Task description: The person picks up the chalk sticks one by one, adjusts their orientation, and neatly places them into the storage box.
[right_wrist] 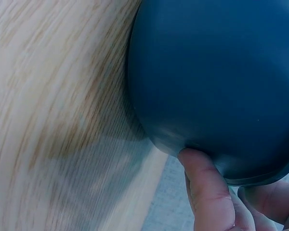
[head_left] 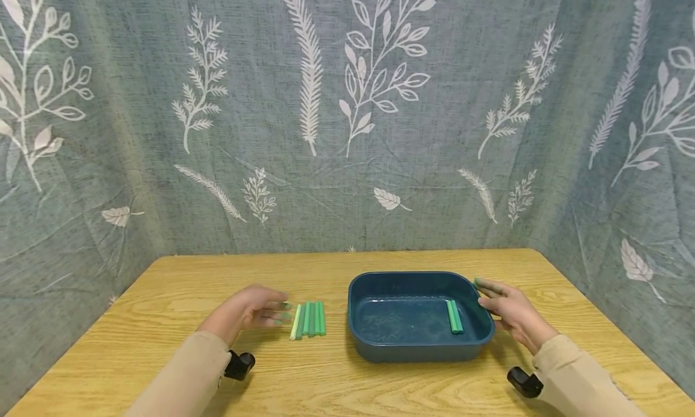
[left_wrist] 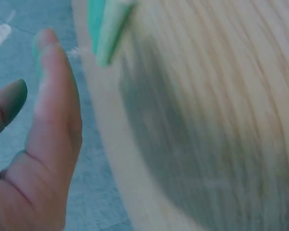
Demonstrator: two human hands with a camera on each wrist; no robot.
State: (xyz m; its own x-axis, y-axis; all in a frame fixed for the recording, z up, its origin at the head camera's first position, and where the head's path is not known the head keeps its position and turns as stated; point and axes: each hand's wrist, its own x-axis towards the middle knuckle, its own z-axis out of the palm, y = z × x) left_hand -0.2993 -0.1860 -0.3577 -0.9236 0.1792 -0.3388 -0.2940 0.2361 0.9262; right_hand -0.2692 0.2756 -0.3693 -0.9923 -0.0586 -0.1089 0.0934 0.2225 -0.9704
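A dark blue rectangular plastic bin point(head_left: 418, 353) stands on the table, with two green chalk sticks point(head_left: 455, 317) lying side by side at the right of its floor. My right hand point(head_left: 516, 313) holds the bin's right end by the rim. In the right wrist view, one finger point(right_wrist: 207, 187) presses the outer wall while another finger lies beyond the rim. Left of the bin, several green chalk sticks point(head_left: 307, 320) lie in a row, the leftmost paler. Just left of that row is my left hand point(head_left: 252, 307), fingers loosely extended, holding nothing. Fingertips of both hands are stained green.
The wooden table point(head_left: 304, 381) runs back to a blue-green curtain point(head_left: 326, 194) with white leaf prints, which also hangs along both sides. Each wrist carries a small black camera, such as the left one point(head_left: 239, 365).
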